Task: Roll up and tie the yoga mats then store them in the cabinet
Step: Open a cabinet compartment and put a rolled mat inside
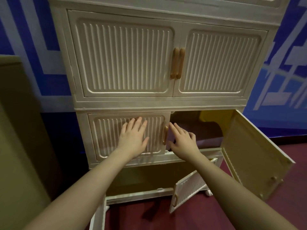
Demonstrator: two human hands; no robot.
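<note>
cream plastic cabinet (126,103) with ribbed doors stands against a blue-and-white wall (25,39) on a dark red floor (295,188). the left hand (133,136) lies flat, fingers straight and spread, on the closed left door (106,138) of the middle tier. the right hand (181,140) reaches past that door's wooden handle (165,135) into the open compartment, fingers loosely apart, holding nothing. inside, a dark purple rolled yoga mat (207,130) lies in shadow, with something yellow (211,116) behind it. the right door (249,151) hangs wide open; the bottom tier's doors (189,185) are open too.
</note>
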